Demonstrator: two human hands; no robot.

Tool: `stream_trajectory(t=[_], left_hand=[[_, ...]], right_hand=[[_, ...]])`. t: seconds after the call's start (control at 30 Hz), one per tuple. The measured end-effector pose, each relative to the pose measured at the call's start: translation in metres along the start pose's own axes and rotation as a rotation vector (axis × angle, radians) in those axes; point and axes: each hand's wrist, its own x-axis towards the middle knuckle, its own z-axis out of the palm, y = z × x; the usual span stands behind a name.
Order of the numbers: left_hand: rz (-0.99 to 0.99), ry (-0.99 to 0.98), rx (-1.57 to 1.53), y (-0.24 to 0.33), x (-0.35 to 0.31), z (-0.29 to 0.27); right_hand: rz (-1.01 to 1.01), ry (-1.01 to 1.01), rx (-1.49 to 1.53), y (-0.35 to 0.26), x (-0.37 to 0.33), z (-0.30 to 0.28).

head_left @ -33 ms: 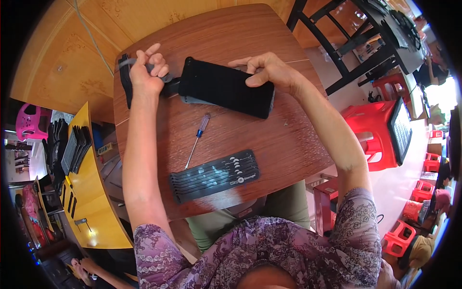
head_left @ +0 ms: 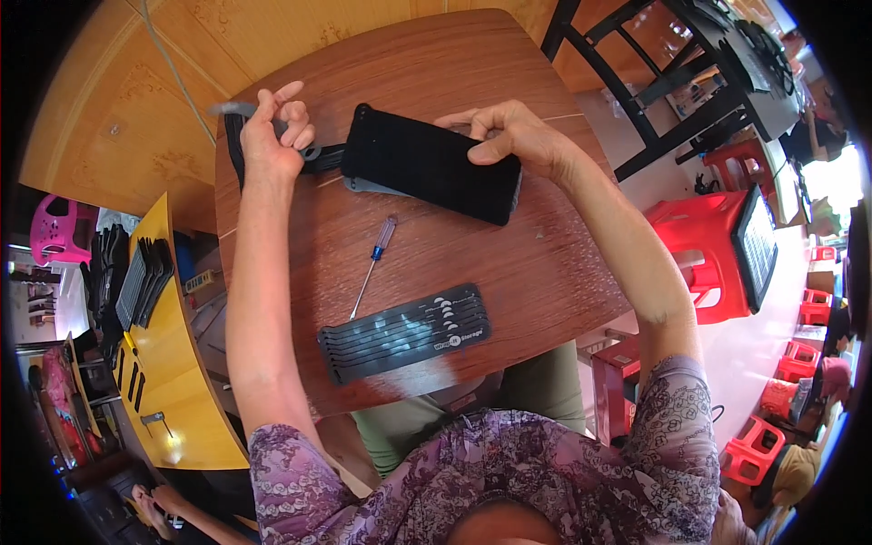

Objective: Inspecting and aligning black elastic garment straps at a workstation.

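At the far left of the brown table, my left hand (head_left: pixel 277 136) is closed around a narrow grey strap (head_left: pixel 234 109), whose free end is smeared by motion. A small grey ring (head_left: pixel 312 153) shows beside that hand's heel. My right hand (head_left: pixel 509 132) grips the right end of a black fabric-faced rectangular stack (head_left: pixel 431 163), thumb on top and fingers behind its far edge. Greyish layers peek out beneath it. Between the stack and my left hand lie black straps (head_left: pixel 325 161). Closer to me rest a screwdriver (head_left: pixel 385 236) with a clear-purple handle and a dark grey stack of straps (head_left: pixel 404 334) with white printing.
Another black strap bundle (head_left: pixel 232 145) lies at the table's (head_left: pixel 545 263) far left edge. To the left stands a yellow board (head_left: pixel 177 381) with black strips. On the right are a red stool (head_left: pixel 695 241) and a black metal frame (head_left: pixel 640 86).
The grey strap's free end has swung further left and slightly up. My left hand has shifted slightly left, and the black stack has moved a little right with my right hand.
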Motion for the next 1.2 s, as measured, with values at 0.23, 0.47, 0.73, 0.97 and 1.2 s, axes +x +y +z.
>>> stream_trajectory(t=[0.23,0.47,0.73,0.97,1.2], left_hand=[[-0.119,-0.059,0.756,0.004,-0.062,0.049],[0.068,-0.089,1.179,-0.032,-0.074,0.027],[0.197,0.068,1.709,-0.050,-0.047,0.049],[0.360,0.079,1.858,-0.061,-0.030,0.033],[0.482,-0.261,1.725,-0.041,-0.018,0.055]], right_hand=[[0.048,0.042,-0.015,-0.019,-0.018,-0.008],[-0.022,0.057,-0.008,-0.014,-0.028,-0.016],[0.016,0.128,0.029,-0.013,-0.036,-0.018],[-0.147,0.202,-0.336,-0.011,-0.043,-0.008],[-0.150,0.270,-0.528,-0.013,-0.047,-0.006]])
